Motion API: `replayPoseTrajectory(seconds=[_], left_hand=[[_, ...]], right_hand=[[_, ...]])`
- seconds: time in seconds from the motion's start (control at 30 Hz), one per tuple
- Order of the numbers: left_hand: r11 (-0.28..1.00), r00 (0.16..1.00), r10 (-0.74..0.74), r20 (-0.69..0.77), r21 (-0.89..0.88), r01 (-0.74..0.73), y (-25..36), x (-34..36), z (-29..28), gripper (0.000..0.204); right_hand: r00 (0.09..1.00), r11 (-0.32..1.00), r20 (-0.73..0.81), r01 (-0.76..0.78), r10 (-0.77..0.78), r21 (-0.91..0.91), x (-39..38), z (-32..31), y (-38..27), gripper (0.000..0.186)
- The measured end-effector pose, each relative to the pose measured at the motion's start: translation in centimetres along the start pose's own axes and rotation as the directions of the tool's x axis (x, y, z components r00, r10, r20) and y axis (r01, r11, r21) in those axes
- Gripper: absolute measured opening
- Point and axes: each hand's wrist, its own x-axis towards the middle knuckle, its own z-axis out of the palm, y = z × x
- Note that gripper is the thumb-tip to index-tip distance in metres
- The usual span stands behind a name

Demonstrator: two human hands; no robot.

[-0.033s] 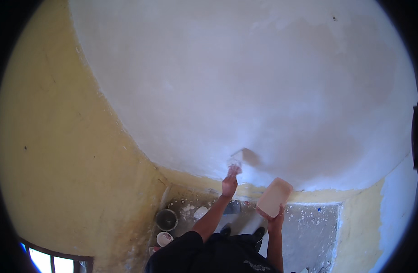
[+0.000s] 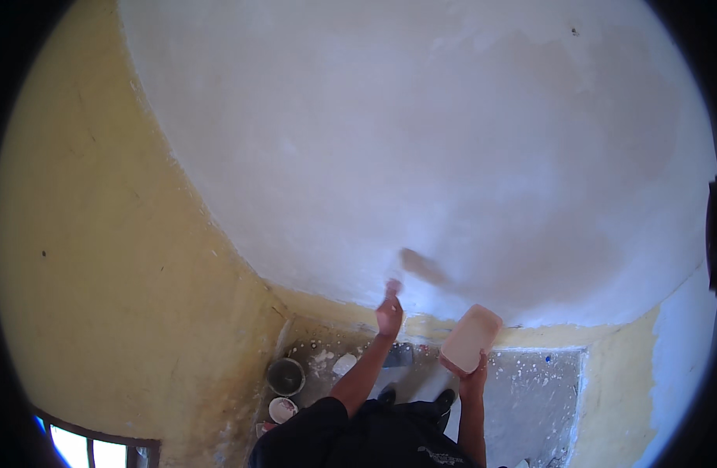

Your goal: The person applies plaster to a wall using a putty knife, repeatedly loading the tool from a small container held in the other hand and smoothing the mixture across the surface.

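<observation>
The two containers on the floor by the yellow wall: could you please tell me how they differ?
The dark bucket is larger and grey-black, with a dim inside; the small tub is lighter, pale inside with a reddish rim. The dark bucket stands nearer the white wall, the small tub nearer the person. Both are round, open-topped and upright on the spattered floor.

I see soft, even daylight on the white wall (image 2: 452, 140). A blurred shadow (image 2: 422, 267) falls beside my left hand (image 2: 389, 315). Fisheye bends the edges, with black corners
</observation>
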Motion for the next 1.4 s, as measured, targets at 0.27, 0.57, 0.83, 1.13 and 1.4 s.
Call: replayPoseTrajectory(seconds=[0.27,0.57,0.83,1.13,1.4], left_hand=[[0.923,0.694,-0.366,-0.62,-0.334,0.189,3.9,19.4,-3.3,0.04],[0.965,0.922,0.045,-0.385,-0.224,-0.14,26.0,18.1,5.8,0.048],[0.874,0.977,0.203,-0.069,-0.437,-0.213,21.8,10.2,3.3,0.042],[0.871,0.882,0.436,-0.179,0.331,-0.364,4.5,14.1,2.8,0.036],[0.947,0.902,0.294,0.314,0.032,-0.32,-0.5,-1.7,4.2,0.043]], right_hand=[[0.999,0.998,0.011,-0.041,0.042,-0.039,-1.0,0.3,0.1,0.049],[0.993,0.974,0.07,0.104,-0.092,-0.2,-0.2,-0.1,1.0,0.044],[0.999,0.991,-0.004,0.052,-0.053,-0.123,-0.5,-0.6,1.4,0.052],[0.999,1.0,-0.048,-0.004,0.005,0.019,-1.7,-3.2,0.8,0.053],[1.0,1.0,-0.001,0.017,-0.017,0.014,-0.9,-1.9,0.8,0.054]])
